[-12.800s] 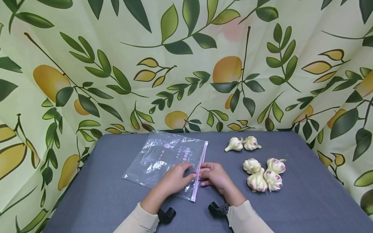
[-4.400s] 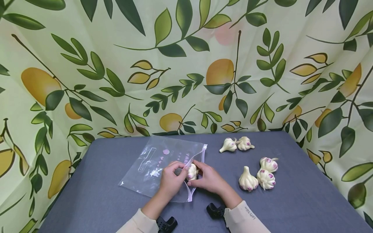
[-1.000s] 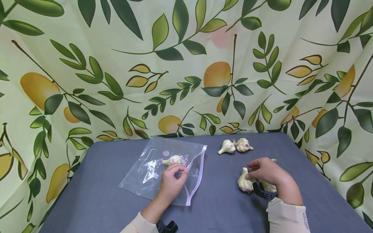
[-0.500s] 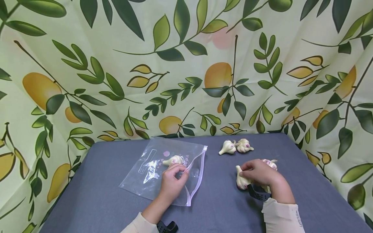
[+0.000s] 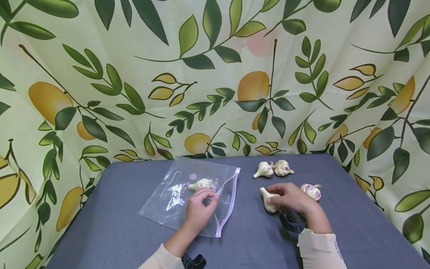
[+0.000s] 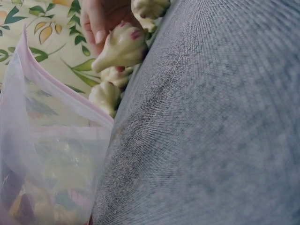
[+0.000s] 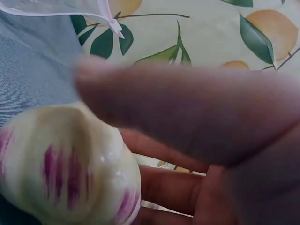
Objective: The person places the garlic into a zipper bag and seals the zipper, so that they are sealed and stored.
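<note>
At a table (image 5: 121, 235), right hand (image 5: 291, 197) grips garlic (image 5: 266, 195), apparently for bagging; left hand (image 5: 199, 211) pinches bag (image 5: 164, 207), next likely needing wider opening.

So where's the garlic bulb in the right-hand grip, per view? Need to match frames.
Head: lower half, right of centre; bulb partly covered by fingers.
Left wrist: near the top, left of centre; bulb.
Right wrist: lower left, large; bulb.
Shared landmark: the bag's zip edge, at left in left wrist, top left in right wrist.
</note>
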A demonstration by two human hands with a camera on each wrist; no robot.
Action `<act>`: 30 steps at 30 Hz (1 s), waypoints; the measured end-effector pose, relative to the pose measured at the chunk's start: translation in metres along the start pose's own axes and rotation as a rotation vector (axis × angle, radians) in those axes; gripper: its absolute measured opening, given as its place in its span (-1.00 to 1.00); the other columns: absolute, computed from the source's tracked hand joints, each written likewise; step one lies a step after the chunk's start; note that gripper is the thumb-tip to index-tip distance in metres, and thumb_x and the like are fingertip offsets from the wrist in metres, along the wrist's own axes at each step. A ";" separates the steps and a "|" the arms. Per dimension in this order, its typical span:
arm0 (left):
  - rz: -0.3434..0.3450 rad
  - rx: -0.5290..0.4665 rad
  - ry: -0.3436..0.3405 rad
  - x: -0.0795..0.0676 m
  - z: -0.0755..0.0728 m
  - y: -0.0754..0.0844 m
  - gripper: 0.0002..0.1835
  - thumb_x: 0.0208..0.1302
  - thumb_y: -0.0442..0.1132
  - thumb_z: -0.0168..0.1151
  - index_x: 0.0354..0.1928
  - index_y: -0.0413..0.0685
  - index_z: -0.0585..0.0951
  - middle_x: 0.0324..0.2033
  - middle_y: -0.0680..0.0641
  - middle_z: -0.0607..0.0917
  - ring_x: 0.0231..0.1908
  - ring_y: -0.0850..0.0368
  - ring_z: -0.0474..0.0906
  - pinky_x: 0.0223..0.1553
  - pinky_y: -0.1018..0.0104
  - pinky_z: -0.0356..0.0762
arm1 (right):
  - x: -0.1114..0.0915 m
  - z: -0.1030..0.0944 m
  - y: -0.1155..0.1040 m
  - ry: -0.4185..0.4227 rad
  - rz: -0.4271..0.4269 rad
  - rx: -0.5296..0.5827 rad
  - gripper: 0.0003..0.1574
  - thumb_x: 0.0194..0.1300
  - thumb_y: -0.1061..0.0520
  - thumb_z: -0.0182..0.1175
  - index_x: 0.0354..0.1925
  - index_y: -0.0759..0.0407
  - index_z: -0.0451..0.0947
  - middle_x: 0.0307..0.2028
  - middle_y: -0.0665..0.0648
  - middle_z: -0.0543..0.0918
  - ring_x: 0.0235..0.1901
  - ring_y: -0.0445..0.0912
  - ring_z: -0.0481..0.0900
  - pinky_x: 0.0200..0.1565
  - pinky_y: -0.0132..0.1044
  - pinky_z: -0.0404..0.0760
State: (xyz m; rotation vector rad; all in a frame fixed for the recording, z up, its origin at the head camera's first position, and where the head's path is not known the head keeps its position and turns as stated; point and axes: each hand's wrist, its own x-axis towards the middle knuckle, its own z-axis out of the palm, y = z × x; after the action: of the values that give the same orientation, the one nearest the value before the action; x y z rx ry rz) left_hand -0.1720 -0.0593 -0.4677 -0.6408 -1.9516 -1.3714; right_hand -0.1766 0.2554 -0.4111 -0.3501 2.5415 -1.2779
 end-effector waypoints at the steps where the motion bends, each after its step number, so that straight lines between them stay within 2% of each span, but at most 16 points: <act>1: 0.001 -0.002 0.000 0.001 -0.001 0.000 -0.88 -0.01 -0.48 0.40 -0.48 -0.11 0.70 -0.43 0.01 0.74 -0.33 0.13 0.67 0.05 0.27 0.55 | 0.001 0.000 -0.001 0.000 -0.002 -0.019 -0.30 0.14 0.09 0.41 0.17 0.40 0.49 -0.07 0.27 0.69 -0.26 -0.08 0.61 -0.29 -0.29 0.64; 4: -0.001 -0.007 0.001 0.002 -0.002 0.002 -0.88 0.00 -0.47 0.39 -0.47 -0.11 0.70 -0.43 -0.04 0.74 -0.33 0.09 0.67 0.06 0.21 0.54 | 0.003 0.001 -0.002 0.014 -0.005 -0.088 -0.19 -0.02 0.08 0.49 0.19 0.33 0.51 -0.05 0.22 0.69 -0.21 -0.09 0.59 -0.20 -0.36 0.58; 8: -0.013 -0.008 -0.003 0.002 -0.003 0.003 -0.88 0.01 -0.46 0.40 -0.47 -0.09 0.71 -0.42 -0.05 0.75 -0.31 0.08 0.68 0.07 0.16 0.54 | 0.006 0.004 -0.001 0.055 0.007 -0.153 -0.16 -0.07 0.03 0.52 0.17 0.30 0.53 -0.09 0.15 0.70 -0.22 -0.13 0.56 -0.17 -0.35 0.54; 12: -0.008 0.006 0.000 0.002 -0.001 0.002 -0.88 0.00 -0.46 0.40 -0.47 -0.09 0.71 -0.42 -0.01 0.74 -0.31 0.11 0.68 0.04 0.28 0.55 | 0.011 0.009 0.002 0.094 0.012 -0.171 -0.30 -0.04 -0.01 0.51 0.07 0.23 0.59 -0.28 0.06 0.67 -0.32 -0.16 0.53 -0.26 -0.34 0.52; 15: -0.003 0.015 0.004 0.001 0.000 0.000 -0.88 0.00 -0.46 0.41 -0.47 -0.09 0.71 -0.42 0.03 0.74 -0.32 0.14 0.67 0.02 0.36 0.55 | 0.014 0.014 0.004 0.116 -0.001 -0.173 -0.36 -0.01 -0.03 0.49 0.04 0.17 0.59 -0.35 0.03 0.63 -0.36 -0.14 0.50 -0.29 -0.32 0.49; 19: -0.006 0.008 -0.004 0.002 0.002 -0.001 -0.89 -0.01 -0.46 0.41 -0.48 -0.11 0.70 -0.41 0.04 0.73 -0.31 0.15 0.67 -0.06 0.42 0.57 | 0.015 0.018 0.005 0.167 -0.002 -0.199 -0.24 0.00 -0.07 0.50 0.15 0.15 0.56 -0.23 0.07 0.67 -0.29 -0.10 0.50 -0.20 -0.26 0.50; 25: -0.005 0.003 0.006 0.002 0.001 0.000 -0.88 -0.02 -0.47 0.40 -0.48 -0.10 0.70 -0.41 0.02 0.74 -0.31 0.14 0.67 0.03 0.26 0.57 | 0.015 0.024 0.002 0.204 0.009 -0.223 -0.05 0.02 -0.13 0.48 0.28 0.28 0.43 0.07 0.29 0.64 -0.05 0.01 0.58 -0.01 -0.09 0.55; 30: 0.008 0.006 0.014 0.001 0.000 0.000 -0.88 -0.01 -0.47 0.40 -0.48 -0.10 0.71 -0.41 0.02 0.74 -0.32 0.14 0.68 0.06 0.24 0.56 | 0.016 0.030 0.002 0.243 0.016 -0.161 -0.09 -0.01 -0.11 0.50 0.23 0.26 0.48 0.01 0.24 0.67 -0.10 -0.03 0.59 -0.09 -0.19 0.57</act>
State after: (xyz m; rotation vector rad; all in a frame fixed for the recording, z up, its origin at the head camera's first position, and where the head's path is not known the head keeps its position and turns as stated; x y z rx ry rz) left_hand -0.1726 -0.0590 -0.4664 -0.6345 -1.9393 -1.3609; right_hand -0.1814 0.2290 -0.4320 -0.2181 2.8546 -1.1763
